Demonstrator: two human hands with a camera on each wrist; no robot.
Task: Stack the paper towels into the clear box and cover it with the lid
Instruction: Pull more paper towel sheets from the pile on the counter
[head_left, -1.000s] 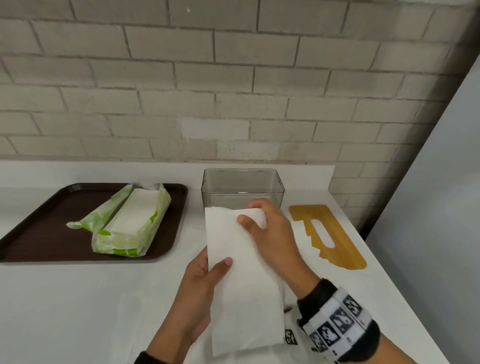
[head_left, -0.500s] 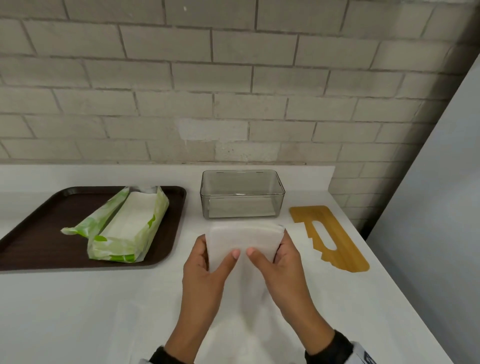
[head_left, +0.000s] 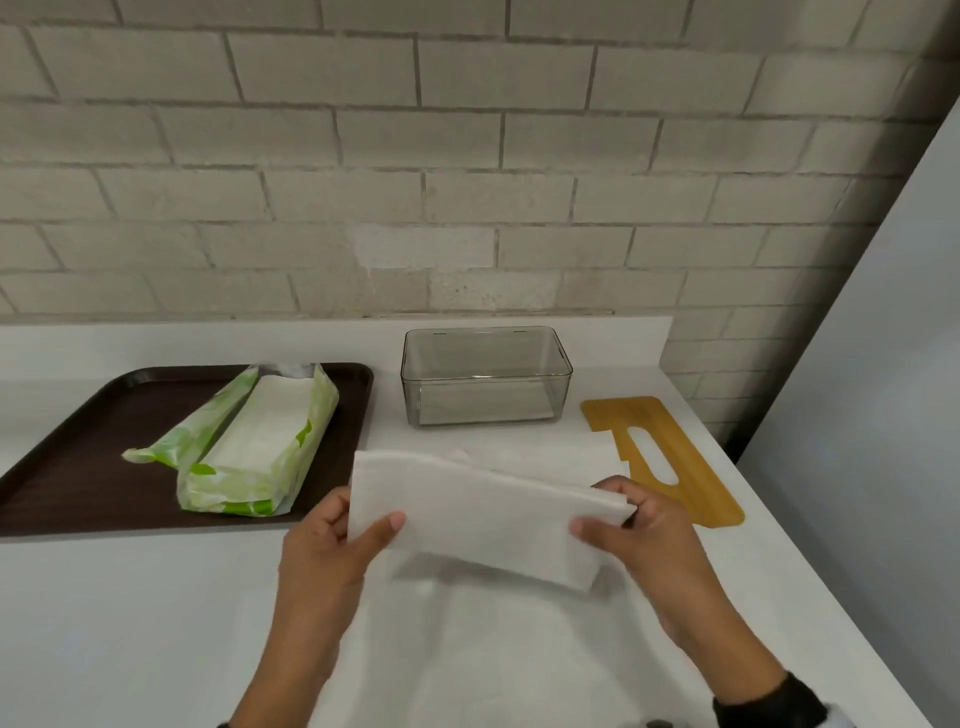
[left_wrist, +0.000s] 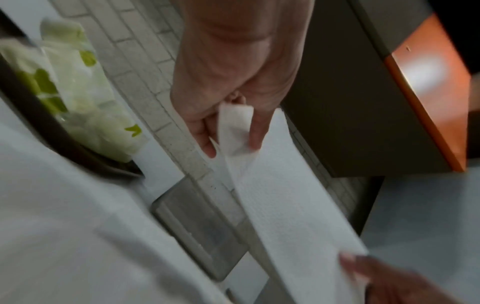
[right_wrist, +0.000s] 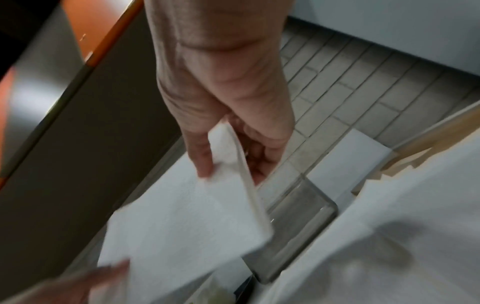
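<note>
White counter (head_left: 130, 623), both hands' finger grip hidden behind folded paper towel (head_left: 483, 514)

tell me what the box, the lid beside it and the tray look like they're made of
Clear box: see-through with glossy, rounded edges, probably plastic, though glass can't be ruled out. Lid: flat golden-tan board with a matte face and a cut slot, likely bamboo or wood; no grain is visible. Tray: dark brown with a raised rim and a dull sheen, probably plastic.

I stand at a white counter (head_left: 130, 623) set against a pale brick wall (head_left: 467, 156), with a grey panel (head_left: 883, 364) on my right.
</note>
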